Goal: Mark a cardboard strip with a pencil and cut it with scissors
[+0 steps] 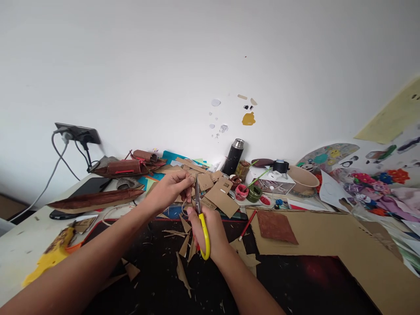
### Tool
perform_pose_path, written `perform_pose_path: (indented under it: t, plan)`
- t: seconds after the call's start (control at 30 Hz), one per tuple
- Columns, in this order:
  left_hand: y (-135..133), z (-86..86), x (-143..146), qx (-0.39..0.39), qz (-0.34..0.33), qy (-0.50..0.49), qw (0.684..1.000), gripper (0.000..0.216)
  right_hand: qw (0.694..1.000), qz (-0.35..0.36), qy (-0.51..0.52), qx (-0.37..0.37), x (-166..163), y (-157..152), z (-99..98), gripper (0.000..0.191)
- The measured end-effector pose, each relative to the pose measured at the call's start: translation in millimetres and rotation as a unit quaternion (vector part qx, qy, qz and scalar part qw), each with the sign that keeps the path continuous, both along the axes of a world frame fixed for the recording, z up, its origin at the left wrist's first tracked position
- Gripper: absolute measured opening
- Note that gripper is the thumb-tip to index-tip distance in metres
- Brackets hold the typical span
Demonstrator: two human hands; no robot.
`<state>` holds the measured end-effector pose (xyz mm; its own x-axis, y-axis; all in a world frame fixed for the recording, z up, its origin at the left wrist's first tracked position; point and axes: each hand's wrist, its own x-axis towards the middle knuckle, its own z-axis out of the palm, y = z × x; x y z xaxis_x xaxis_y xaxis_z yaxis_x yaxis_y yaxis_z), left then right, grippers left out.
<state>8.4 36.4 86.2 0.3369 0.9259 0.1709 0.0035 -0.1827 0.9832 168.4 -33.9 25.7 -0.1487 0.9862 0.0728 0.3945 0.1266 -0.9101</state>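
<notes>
My right hand (210,232) is closed round the yellow handle of a pair of scissors (205,236). The blades point up and away from me, beside the fingertips of my left hand (173,186). That hand is pinched, with a thin pale string (184,209) curving down below its fingers towards my right hand. Exactly where the string meets the blades is too small to tell. Under both hands, cardboard scraps (183,267) lie on a dark mat (154,275).
At left are a yellow glue gun (49,258) and a brown cardboard boat hull (98,199). Behind my hands are more cardboard pieces (223,197), a black flask (233,157) and open paint jars (242,191). A red pencil (247,225) and cardboard sheet (315,232) lie right.
</notes>
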Motion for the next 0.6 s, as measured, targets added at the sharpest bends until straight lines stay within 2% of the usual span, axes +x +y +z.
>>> perform_pose_path:
  t: [0.1,0.3,0.6]
  plan:
    - [-0.8,0.0,1.7,0.007,0.002,-0.007,1.0,0.046,0.999,0.026,0.041,-0.013,1.0,0.2,3.0,0.038]
    - [-1.7,2.6,-1.8,0.014,-0.009,0.003,1.0,0.048,0.996,0.056,0.067,0.023,1.9,1.9,4.2,0.042]
    - [0.2,-0.1,-9.7,0.025,-0.022,0.074,0.997,0.045,0.985,0.08,0.142,-0.049,0.6,2.8,-6.5,0.051]
